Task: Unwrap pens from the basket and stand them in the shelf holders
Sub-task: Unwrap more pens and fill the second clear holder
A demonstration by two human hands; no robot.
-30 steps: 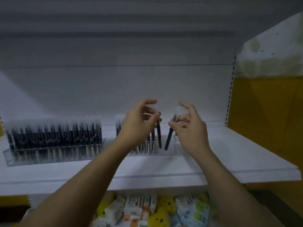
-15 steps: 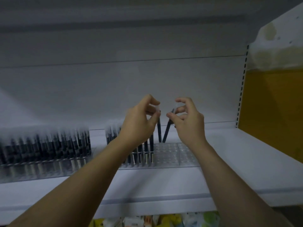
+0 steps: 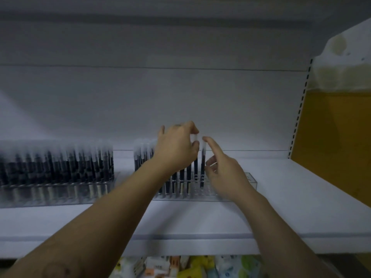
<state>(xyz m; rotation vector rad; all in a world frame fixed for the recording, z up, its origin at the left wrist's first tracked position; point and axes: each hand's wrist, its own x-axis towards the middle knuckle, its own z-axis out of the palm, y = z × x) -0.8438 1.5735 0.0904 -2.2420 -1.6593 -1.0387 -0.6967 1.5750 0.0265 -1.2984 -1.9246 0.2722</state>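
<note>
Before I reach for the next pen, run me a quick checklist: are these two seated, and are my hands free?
1. Grip of left hand on held pen: ok, fingers pinch its top.
2. Seating of held pen in clear holder: cannot tell, its foot is blurred.
3. Stance of rightmost pen, upright in a slot: ok.
4. Freedom of right hand: ok, fingers relaxed, holding nothing.
5. Free slots beyond rightmost pen: ok.
6. Wrappers fully off: cannot tell.

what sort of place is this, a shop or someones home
Most likely a shop, perhaps a stationery aisle: a white display shelf with a slotted upright, clear holders packed with identical dark pens, and colourful packaged goods on the level below.
</note>
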